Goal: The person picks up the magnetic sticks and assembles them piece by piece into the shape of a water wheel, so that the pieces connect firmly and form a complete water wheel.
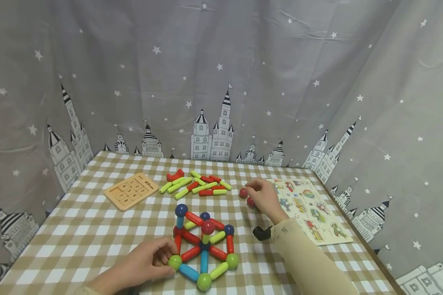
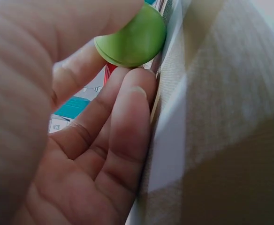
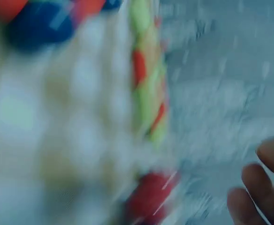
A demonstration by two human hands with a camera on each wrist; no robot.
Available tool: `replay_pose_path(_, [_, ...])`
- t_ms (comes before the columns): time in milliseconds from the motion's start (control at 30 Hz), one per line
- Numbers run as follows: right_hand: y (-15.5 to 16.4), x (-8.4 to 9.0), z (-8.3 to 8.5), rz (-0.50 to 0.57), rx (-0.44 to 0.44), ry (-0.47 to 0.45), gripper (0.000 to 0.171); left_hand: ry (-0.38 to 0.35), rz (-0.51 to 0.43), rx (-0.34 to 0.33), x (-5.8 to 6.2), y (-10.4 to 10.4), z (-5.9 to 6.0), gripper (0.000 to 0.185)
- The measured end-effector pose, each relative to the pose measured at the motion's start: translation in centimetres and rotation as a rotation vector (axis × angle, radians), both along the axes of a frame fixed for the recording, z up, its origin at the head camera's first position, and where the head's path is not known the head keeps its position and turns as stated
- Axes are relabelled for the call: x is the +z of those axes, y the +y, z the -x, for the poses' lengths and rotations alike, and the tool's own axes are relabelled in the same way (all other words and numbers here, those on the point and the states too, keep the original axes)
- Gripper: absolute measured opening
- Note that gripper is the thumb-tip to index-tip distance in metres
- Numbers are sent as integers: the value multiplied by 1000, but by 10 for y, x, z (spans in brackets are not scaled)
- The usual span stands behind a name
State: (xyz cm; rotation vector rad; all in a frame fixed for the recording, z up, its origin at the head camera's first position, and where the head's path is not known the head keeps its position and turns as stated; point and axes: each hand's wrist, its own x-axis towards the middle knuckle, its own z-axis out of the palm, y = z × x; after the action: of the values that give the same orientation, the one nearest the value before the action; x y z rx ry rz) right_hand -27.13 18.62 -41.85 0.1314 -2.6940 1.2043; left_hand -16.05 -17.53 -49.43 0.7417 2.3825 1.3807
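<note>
Two hands work: left (image 1: 147, 262) pinches the flat-lying structure's green ball (image 1: 175, 262), right (image 1: 266, 198) loosely reaches red balls (image 1: 243, 192).

Checked table (image 1: 77, 229) with sticks (image 1: 197, 186), puzzle board (image 1: 311, 209)

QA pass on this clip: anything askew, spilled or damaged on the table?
Nothing stands out. The rod-and-ball model looks whole, with the left hand holding its green ball. The loose rods lie in one pile, and the right hand is at two red balls. The right wrist view is too blurred to check.
</note>
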Motion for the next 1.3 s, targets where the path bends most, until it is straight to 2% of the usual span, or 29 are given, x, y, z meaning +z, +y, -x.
replay_pose_path(67, [22,-22,-2,35,-117,-27,17,22,1,-8,1,-2,1,34])
replay_pose_path(133, [36,-42,-6,59,-180,-47,17,38,0,-18,1,-4,1,32])
replay_pose_path(233, [47,-64,-13,82,-196,-1,19,51,7,-24,3,-8,4,32])
replay_pose_path(367, [52,-79,-15,79,-186,137,30,53,6,-26,4,-9,7,33])
replay_pose_path(467, [55,-83,-13,71,-166,158,38,49,-3,-33,3,-8,7,33])
replay_pose_path(667, [58,-83,-7,62,-75,100,41,32,7,-28,2,-8,4,32])
replay_pose_path(967, [60,-82,-11,75,-115,87,41,46,5,-34,5,-5,6,31])
replay_pose_path(1033, [61,-83,-13,88,-134,105,34,52,-3,-38,3,-5,7,32])
replay_pose_path(1133, [60,-84,-18,127,-121,100,20,10,-11,-42,2,-6,9,31])
replay_pose_path(1200, [56,-83,-23,173,-52,42,12,-58,-16,-20,3,-9,13,32])
replay_pose_path(1233, [52,-83,-27,207,10,-7,10,-96,-19,13,5,-11,16,33])
replay_pose_path(1300, [44,-80,-35,252,170,-110,13,-154,-13,126,11,-16,25,34])
